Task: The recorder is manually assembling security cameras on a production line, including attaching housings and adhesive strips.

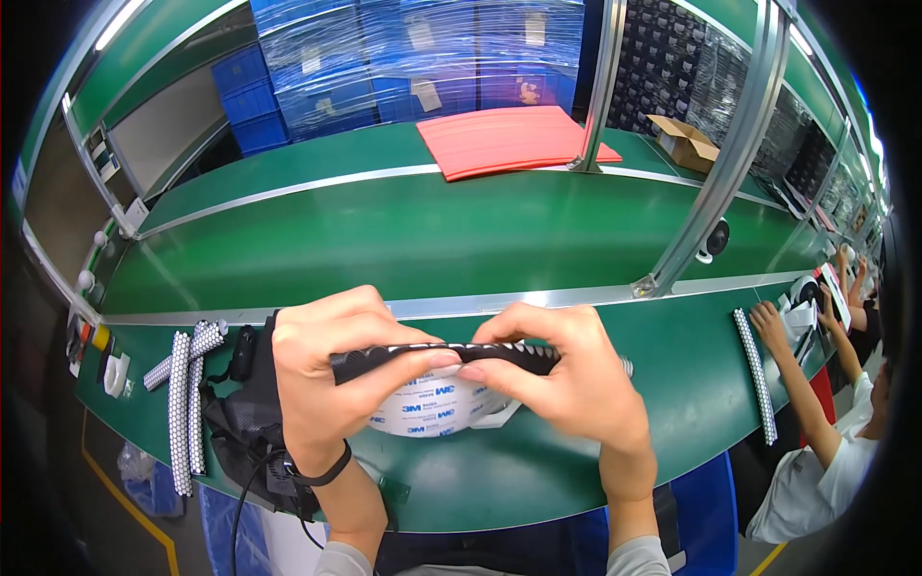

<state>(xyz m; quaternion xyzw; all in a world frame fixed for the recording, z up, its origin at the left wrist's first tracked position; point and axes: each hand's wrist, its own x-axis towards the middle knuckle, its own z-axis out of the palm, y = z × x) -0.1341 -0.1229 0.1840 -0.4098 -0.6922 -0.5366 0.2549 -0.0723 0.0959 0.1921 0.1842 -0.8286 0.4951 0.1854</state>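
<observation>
Both my hands hold a long black strip (pixel 384 360) with a row of white dots, level above the green bench. My left hand (pixel 331 370) pinches its left part between thumb and fingers. My right hand (pixel 567 374) grips its right end, fingers curled over it. Under the strip lies a white roll of tape (pixel 437 408) with blue and red print, flat on the bench, partly hidden by my hands. A black band sits around my left wrist.
Dotted white strips (pixel 182 398) lie at the left beside a black pouch (pixel 245 413). One more dotted strip (pixel 756 374) lies at the right, near a co-worker's hand (pixel 768 322). Red sheets (pixel 509 139) and a cardboard box (pixel 687 142) sit beyond the green conveyor belt (pixel 403 240).
</observation>
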